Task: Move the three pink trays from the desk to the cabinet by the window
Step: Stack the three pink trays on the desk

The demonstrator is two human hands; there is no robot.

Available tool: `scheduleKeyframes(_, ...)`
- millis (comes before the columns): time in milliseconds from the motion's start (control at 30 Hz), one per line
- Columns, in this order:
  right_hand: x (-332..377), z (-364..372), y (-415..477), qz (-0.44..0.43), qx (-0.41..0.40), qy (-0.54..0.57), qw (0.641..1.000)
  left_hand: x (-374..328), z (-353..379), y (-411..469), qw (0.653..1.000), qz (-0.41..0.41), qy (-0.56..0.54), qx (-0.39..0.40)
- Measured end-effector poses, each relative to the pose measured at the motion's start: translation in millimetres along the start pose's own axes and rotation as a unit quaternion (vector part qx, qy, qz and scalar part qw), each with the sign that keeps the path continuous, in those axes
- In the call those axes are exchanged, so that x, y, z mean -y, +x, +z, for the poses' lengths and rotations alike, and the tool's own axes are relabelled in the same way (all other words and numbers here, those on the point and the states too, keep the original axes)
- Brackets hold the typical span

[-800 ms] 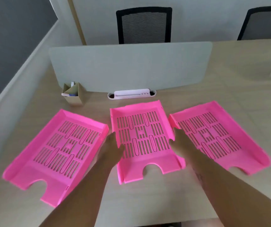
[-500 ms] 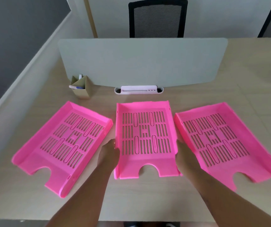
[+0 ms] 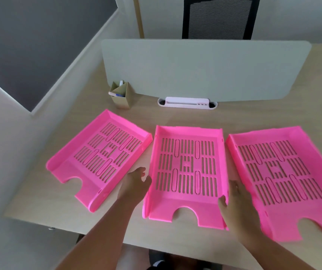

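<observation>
While three pink trays lie side by side on the wooden desk (image 3: pixel 175 117), both hands are at the middle tray (image 3: pixel 186 172). The left hand (image 3: pixel 134 186) touches its left wall, with the thumb against the rim and the other fingers slightly apart along the outside. The right hand (image 3: pixel 234 207) is at the right wall near the front corner, the thumb over the rim and the fingers spread on the outside; I cannot tell if the grip is firm. The left tray (image 3: pixel 101 156) is turned at an angle and lies just beside the left hand. The right tray (image 3: pixel 284 176) lies just beside the right hand, its near edge over the desk edge. Far behind the trays stand a grey divider panel (image 3: pixel 204 69), a white holder (image 3: pixel 187 102) and a small cardboard pen box (image 3: pixel 122 95). A black chair (image 3: pixel 218 18) is behind the panel.
</observation>
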State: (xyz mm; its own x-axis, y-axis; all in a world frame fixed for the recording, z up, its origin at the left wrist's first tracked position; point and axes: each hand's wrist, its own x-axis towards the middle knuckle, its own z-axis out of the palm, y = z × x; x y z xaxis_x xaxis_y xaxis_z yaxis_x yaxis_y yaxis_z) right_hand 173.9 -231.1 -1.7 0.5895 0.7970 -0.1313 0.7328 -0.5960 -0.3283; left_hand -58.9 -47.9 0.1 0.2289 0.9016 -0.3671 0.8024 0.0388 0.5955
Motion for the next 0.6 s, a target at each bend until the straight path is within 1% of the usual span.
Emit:
scheduleKeyframes(67,10.9,-2.7,16.4,-0.053,-0.04,-0.035,0.997,0.3,-14.9,5.4,0.999,0.009,-0.002,-0.039)
scheduleKeyframes(100,24.5,-7.9,22.9,-0.065,-0.036,-0.032,0.997,1.4,-24.7,9.0,0.998,0.022,0.01,-0.06)
scheduleKeyframes(200,73.6,-6.3,37.6,-0.134,-0.031,0.041,0.99,14.9,-59.1,24.8,0.991,0.061,0.061,-0.1)
scheduleKeyframes(267,113.8,2.4,41.4,-0.158,-0.003,0.106,0.982,34.3,-86.1,42.0,0.984,0.08,0.114,-0.112)
scheduleKeyframes(333,154.6,17.8,45.3,-0.147,0.03,0.166,0.975,56.0,-117.1,62.2,0.978,0.079,0.154,-0.119)
scheduleKeyframes(400,194.3,32.9,47.9,-0.114,0.049,0.216,0.969,75.8,-148.7,81.7,0.973,0.061,0.188,-0.121)
scheduleKeyframes(467,227.7,46.2,50.8,-0.078,0.063,0.259,0.961,92.3,-173.8,100.1,0.967,0.037,0.228,-0.104)
scheduleKeyframes(600,275.5,69.3,62.3,-0.014,0.113,0.277,0.954,112.7,-203.6,135.0,0.961,-0.002,0.269,-0.067)
